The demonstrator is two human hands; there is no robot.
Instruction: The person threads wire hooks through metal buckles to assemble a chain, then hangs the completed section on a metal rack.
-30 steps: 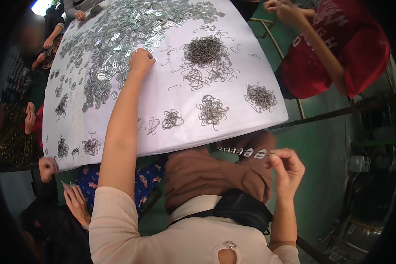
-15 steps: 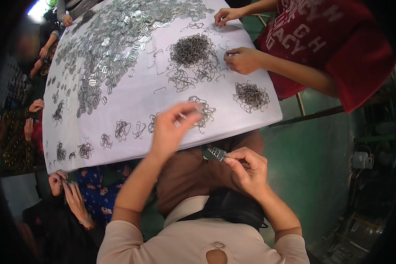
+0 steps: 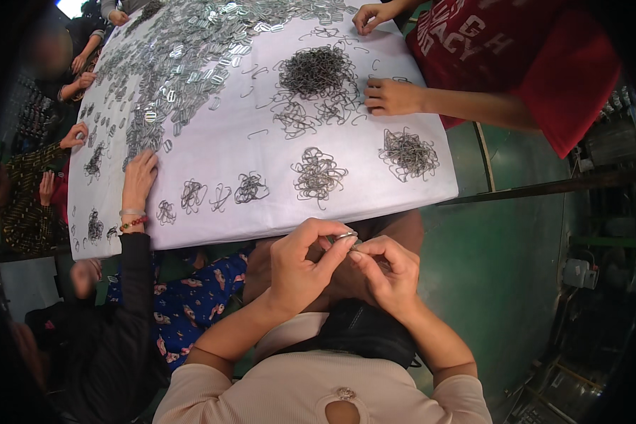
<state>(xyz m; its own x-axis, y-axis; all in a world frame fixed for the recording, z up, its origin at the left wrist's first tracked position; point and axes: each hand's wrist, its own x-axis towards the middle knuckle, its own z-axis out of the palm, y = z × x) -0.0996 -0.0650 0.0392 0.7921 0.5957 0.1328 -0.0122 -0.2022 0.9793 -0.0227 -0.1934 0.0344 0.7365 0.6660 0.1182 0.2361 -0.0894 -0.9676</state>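
Observation:
My left hand (image 3: 305, 260) and my right hand (image 3: 391, 272) meet fingertip to fingertip above my lap, just off the table's near edge. Pinched in the left thumb and forefinger is a small curved silver metal piece (image 3: 347, 235). My right thumb and forefinger are closed on small metal pieces, mostly covered by the fingers. Beyond my hands, near the table edge, lies a loose pile of bent wire hooks (image 3: 319, 174).
On the white-covered table (image 3: 212, 152) are many flat slotted metal buckles (image 3: 184, 85), a large heap of wire hooks (image 3: 316, 71) and smaller hook piles (image 3: 408, 154). Co-workers sit around it; one dark-sleeved hand (image 3: 140, 177) reaches in at left, another person's hand (image 3: 392, 97) rests at right.
My left hand has come back from above the near hook pile to meet my right hand, a metal piece in its fingers. At left, a co-worker's hand has reached onto the table.

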